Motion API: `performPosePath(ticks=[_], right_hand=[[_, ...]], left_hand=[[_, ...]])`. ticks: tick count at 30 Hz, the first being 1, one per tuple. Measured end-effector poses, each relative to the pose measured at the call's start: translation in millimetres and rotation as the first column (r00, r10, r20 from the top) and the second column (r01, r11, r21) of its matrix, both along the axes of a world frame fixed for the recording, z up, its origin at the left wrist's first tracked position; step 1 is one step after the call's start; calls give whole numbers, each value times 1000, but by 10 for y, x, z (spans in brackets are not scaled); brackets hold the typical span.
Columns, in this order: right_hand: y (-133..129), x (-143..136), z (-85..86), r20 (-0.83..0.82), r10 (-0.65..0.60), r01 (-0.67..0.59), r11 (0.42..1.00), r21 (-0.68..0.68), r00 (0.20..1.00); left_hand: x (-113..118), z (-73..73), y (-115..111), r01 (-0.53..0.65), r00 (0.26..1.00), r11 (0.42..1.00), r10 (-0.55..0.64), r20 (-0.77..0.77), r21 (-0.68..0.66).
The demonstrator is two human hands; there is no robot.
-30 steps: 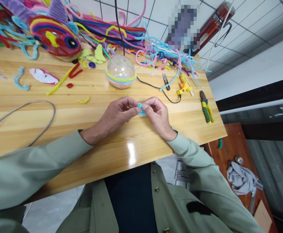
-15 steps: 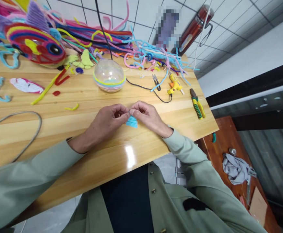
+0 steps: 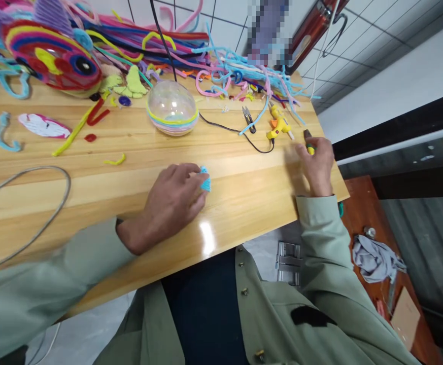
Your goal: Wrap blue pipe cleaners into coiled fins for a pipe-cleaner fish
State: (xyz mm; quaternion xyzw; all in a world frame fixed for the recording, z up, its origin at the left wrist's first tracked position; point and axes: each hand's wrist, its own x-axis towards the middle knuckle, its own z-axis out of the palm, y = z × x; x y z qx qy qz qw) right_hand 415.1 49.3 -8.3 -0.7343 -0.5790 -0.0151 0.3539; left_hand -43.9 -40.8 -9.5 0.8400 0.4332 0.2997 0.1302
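My left hand [image 3: 173, 203] is over the table's middle, thumb and fingers closed on a small light-blue ribbed piece [image 3: 205, 181] that looks made of pipe cleaner rows. Part of the piece is hidden behind the fingers. At the table's right side my right hand [image 3: 318, 161] is closed around the pliers [image 3: 310, 150], which lie on the wood. Only their dark jaws and a bit of yellow-green handle show; the palm covers the rest.
A clear dome with coloured bands [image 3: 172, 109] stands beyond my left hand. Behind are a colourful fish-like figure [image 3: 54, 61] and heaped pipe cleaners [image 3: 244, 71]. Thread snips [image 3: 249, 119] and a yellow glue gun [image 3: 279, 124] with black cord lie right. A grey cable [image 3: 67, 187] loops left.
My right hand has let go of the blue piece and moved right to the pliers. My left hand keeps the piece. The view has shifted slightly.
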Motion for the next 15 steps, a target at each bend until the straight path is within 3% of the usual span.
performPosePath(ticks=[2, 4, 10, 12, 15], right_hand=[[-15, 360, -72, 88, -139, 139, 990, 2, 986], [-40, 643, -166, 88, -168, 170, 985, -14, 982], [-44, 1008, -435, 118, -10, 9, 1000, 11, 993], [-72, 995, -383, 148, 47, -52, 998, 34, 988], [-274, 826, -99, 86, 265, -262, 964, -41, 960]], left_hand=[[24, -23, -139, 22, 989, 999, -25, -144, -25], [35, -44, -221, 26, 977, 997, -39, -208, -67], [-2, -75, -213, 41, 968, 997, -57, -242, -70], [-9, -74, -198, 44, 969, 997, -57, -240, -59], [4, -65, -193, 42, 973, 997, -54, -225, -58]])
